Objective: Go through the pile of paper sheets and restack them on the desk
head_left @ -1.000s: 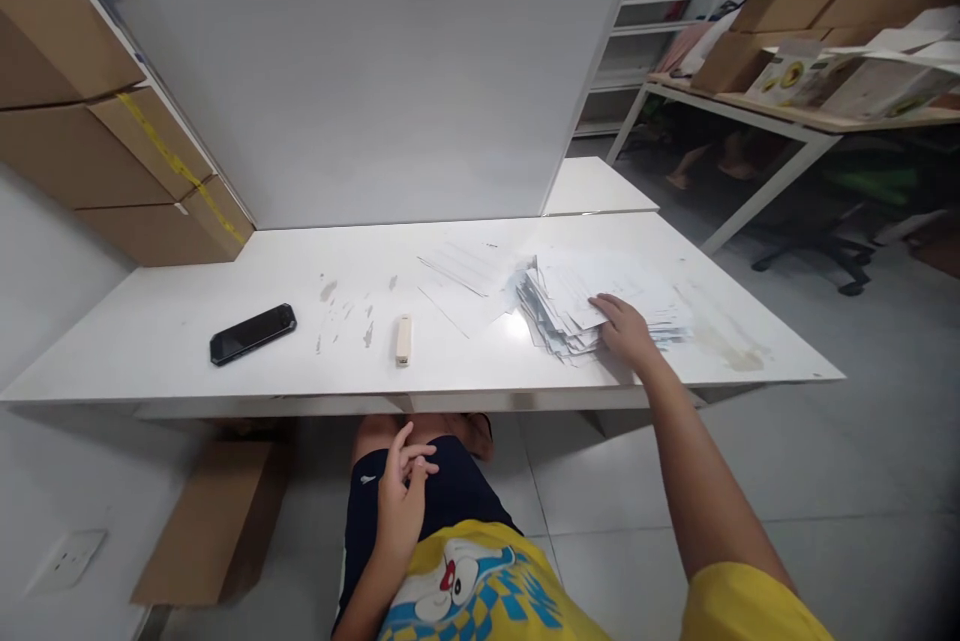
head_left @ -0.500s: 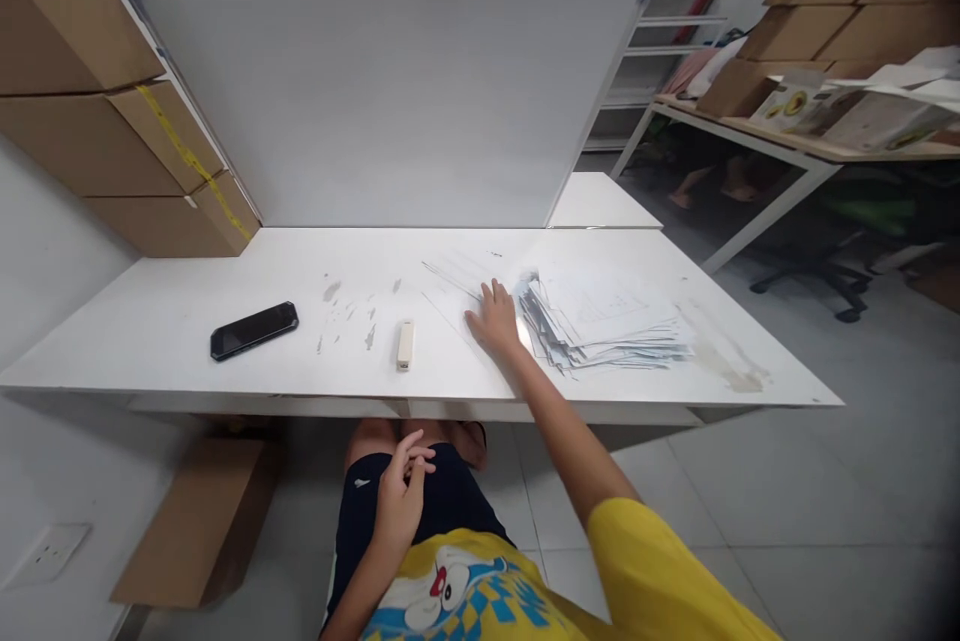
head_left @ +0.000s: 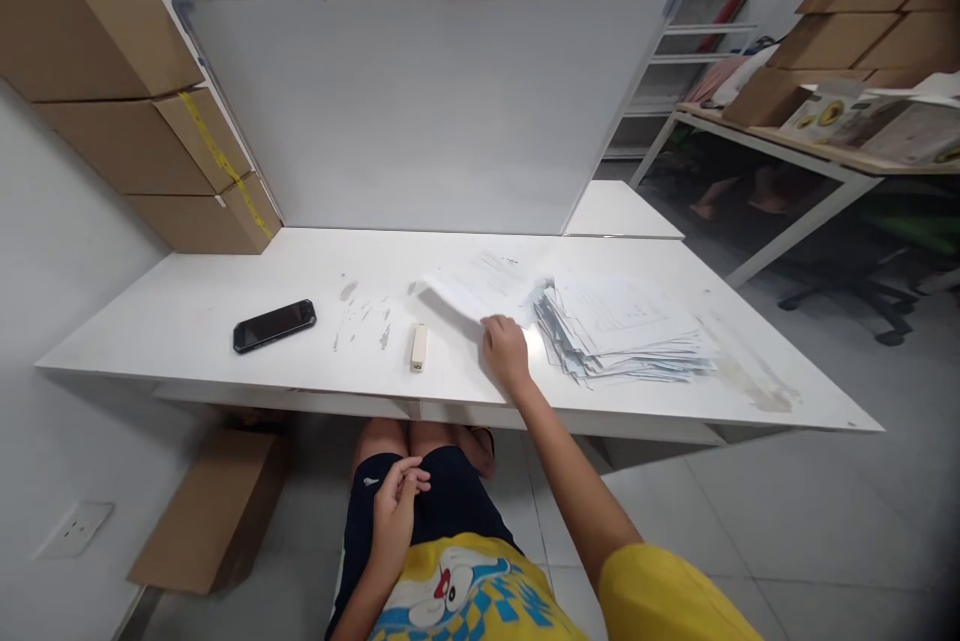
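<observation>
My right hand (head_left: 505, 349) is closed on the near edge of a white sheet of paper (head_left: 480, 286), its fingers pinched there. The sheet's left end curves up off the white desk (head_left: 225, 371). Immediately right of this hand lies a thick, uneven stack of papers (head_left: 630, 321), with print showing on the top sheet. My left hand (head_left: 397, 501) rests over my lap below the desk edge, fingers loosely bent and apart, holding nothing. A small cream-coloured block-shaped object (head_left: 419, 348) stands left of my right hand.
A black phone (head_left: 274, 325) lies on the desk's left side, with dark smudges between it and the cream object. Behind is a whiteboard (head_left: 435, 111). Cardboard boxes (head_left: 172, 146) are stacked at the left. Another table (head_left: 795, 141) bears boxes at the right.
My right hand has gone from lying flat with spread fingers to gripping the sheet, nearer me, and the sheet has risen. The view has shifted slightly; my left hand stays over my lap.
</observation>
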Demonstrator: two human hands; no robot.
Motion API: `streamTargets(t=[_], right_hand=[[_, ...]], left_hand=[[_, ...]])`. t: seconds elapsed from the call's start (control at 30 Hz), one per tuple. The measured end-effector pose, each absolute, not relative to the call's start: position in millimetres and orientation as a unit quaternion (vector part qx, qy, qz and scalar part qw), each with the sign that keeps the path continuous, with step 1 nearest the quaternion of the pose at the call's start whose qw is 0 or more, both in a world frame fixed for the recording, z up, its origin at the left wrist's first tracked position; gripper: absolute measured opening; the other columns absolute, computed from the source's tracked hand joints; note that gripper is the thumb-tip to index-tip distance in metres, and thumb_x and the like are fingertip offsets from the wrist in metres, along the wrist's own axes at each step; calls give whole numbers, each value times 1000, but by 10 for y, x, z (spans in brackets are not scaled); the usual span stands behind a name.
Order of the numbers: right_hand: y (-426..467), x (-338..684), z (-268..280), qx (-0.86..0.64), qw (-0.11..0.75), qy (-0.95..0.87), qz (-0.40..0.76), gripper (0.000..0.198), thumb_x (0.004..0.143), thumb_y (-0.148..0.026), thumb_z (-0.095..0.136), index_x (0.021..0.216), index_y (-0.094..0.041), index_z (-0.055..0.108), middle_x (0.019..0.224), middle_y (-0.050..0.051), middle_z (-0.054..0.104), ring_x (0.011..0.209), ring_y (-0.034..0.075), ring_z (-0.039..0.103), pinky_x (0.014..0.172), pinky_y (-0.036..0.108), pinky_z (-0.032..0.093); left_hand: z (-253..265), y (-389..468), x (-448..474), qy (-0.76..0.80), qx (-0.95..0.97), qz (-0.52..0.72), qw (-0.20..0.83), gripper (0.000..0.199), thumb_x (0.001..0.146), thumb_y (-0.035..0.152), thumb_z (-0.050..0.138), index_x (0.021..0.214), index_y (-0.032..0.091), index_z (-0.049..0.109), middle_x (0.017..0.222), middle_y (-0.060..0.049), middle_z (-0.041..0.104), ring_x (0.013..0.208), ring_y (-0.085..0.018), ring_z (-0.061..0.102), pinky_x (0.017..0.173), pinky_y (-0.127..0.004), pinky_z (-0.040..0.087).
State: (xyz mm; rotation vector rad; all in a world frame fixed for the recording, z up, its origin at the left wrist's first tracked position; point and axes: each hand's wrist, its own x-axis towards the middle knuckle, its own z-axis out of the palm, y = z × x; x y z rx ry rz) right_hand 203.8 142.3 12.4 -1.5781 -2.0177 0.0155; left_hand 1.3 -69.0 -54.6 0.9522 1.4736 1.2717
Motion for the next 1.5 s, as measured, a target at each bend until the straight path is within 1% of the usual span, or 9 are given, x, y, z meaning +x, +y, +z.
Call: streamTargets(t=[0.2,0.37,0.53,0.7,0.9,1.1,1.33,1.43,1.5], right_hand=[[150,1830,-1,-410,442,-798,9,33,86,-16,43,112,-25,62,99,9,64,91,25,58,78,42,46],[-532,1758,14,-335,448,-825,80,40,86,-13,49,122,-26,58,108,8,66,103,24,60,90,45,46],[-581,1731,11,-500,569,-584,291,46,88,-37,53,133,-28,49,133,12,54,123,30,50,97,49,46],[-266,1755,-56,-491,546,-349,582,43,80,-47,64,114,-20,62,111,12,69,98,28,65,81,42,53],[178,2264,208,-517,594,-477,390,25,75,-39,70,92,-21,69,93,6,71,91,24,63,82,38,50],[417,2326,521,-502,656,-528,195,27,84,-46,57,80,-21,66,83,5,66,84,21,60,78,36,48],[486,2290,60,-538,671,-449,244,30,83,-46,58,96,-19,60,93,6,60,88,20,57,80,36,46],[540,2305,65,-530,686,-430,254,35,78,-47,62,99,-20,58,99,7,60,92,20,57,83,36,46],[549,2298,89,-525,684,-426,272,38,76,-48,63,101,-20,56,101,6,59,93,20,56,83,35,46]], left_hand=[[-179,-407,260,460,300,595,587,57,79,54,64,123,18,59,120,-15,65,108,-29,63,89,-39,51],[182,-313,452,459,125,677,562,56,76,44,70,124,16,59,116,-11,68,111,-28,62,99,-40,47],[218,-407,391,459,81,702,539,58,78,34,71,133,26,51,129,-7,62,121,-25,56,100,-35,48],[9,-544,371,471,156,661,563,68,68,31,80,130,24,53,130,-8,60,120,-26,56,100,-35,48],[57,-278,91,473,281,695,462,53,69,42,77,114,20,59,105,-9,70,99,-23,65,91,-34,50],[-88,306,19,502,466,652,325,45,73,40,74,108,19,57,104,-9,65,104,-23,61,97,-39,44],[-354,345,222,459,468,652,381,58,85,58,51,129,21,48,135,-14,50,129,-28,46,106,-42,36],[-367,342,283,473,505,617,377,71,77,58,63,134,21,43,141,-15,45,135,-29,38,109,-42,33],[-301,345,326,525,507,585,353,67,72,55,70,125,19,50,131,-14,54,130,-30,44,108,-43,33]])
